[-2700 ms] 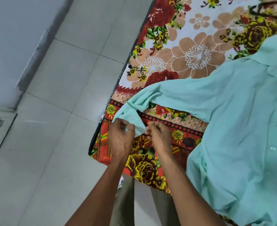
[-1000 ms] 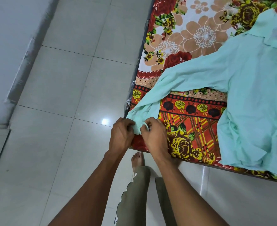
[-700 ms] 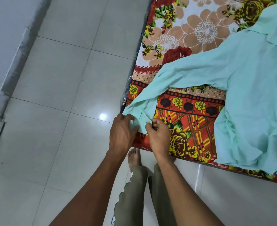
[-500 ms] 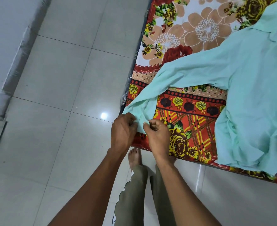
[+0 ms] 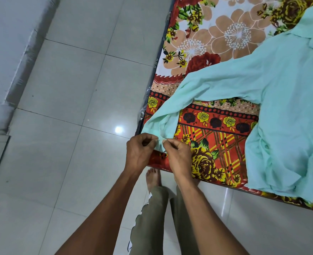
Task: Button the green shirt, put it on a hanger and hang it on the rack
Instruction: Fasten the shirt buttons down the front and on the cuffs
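The pale green shirt (image 5: 281,100) lies spread on a flowered bedsheet, its body at the right and one long sleeve (image 5: 194,89) stretched toward the bed's near left corner. At that corner the sleeve cuff (image 5: 161,129) hangs over the edge. My left hand (image 5: 139,155) and my right hand (image 5: 177,157) sit side by side there, each pinching the cuff's edge between thumb and fingers. The cuff's button is hidden by my fingertips. The shirt's collar (image 5: 310,28) lies at the top right. No hanger or rack is in view.
The bed (image 5: 216,137) with its red, yellow and beige floral sheet fills the upper right; its edge runs diagonally to the lower right. Glossy grey floor tiles (image 5: 74,100) cover the left. My legs and a bare foot (image 5: 153,178) stand below the bed's corner. A wall base (image 5: 19,69) runs along the far left.
Both hands have stayed at the sleeve cuff, shifting their grip on it. Their fingertips now meet closer together on the cuff's edge. The view drifted slightly.
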